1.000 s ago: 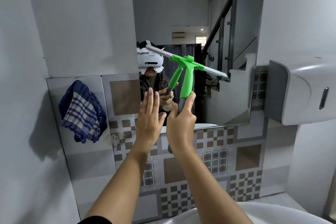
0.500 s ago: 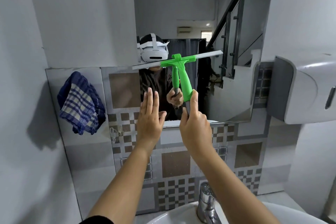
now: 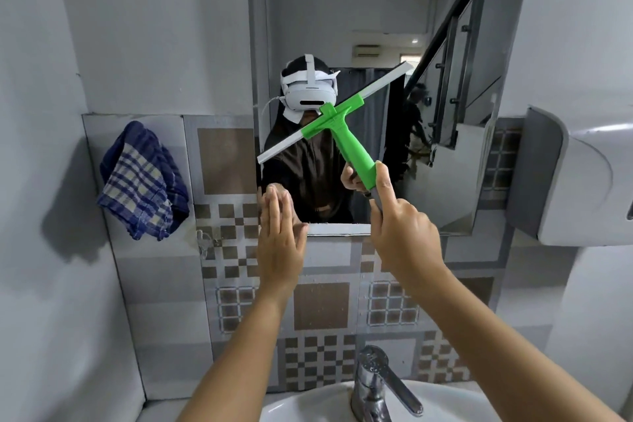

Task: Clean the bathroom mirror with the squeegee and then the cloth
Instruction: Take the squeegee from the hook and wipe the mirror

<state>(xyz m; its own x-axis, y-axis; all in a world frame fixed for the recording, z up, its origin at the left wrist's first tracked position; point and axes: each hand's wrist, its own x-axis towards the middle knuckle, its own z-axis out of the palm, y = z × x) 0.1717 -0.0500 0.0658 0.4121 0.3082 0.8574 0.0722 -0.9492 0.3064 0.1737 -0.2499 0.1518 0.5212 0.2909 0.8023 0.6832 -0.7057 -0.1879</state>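
Note:
My right hand (image 3: 402,236) grips the lower end of a green squeegee (image 3: 346,137), thumb stretched up along the handle. Its white blade lies against the mirror (image 3: 342,10), slanting from lower left to upper right across the middle of the glass. My left hand (image 3: 279,236) is held flat with straight fingers at the mirror's lower left corner, holding nothing. A blue and white checked cloth (image 3: 144,181) hangs on the tiled wall left of the mirror, apart from both hands.
A grey wall dispenser (image 3: 575,178) juts out at the right, close to the mirror's edge. A chrome tap (image 3: 376,384) and the white basin (image 3: 308,404) sit below my forearms. Patterned tiles cover the wall under the mirror.
The squeegee blade has tilted from nearly level to a steep slant, right end up, left end down. My right hand shifted right. The view tipped down, showing more of the tap.

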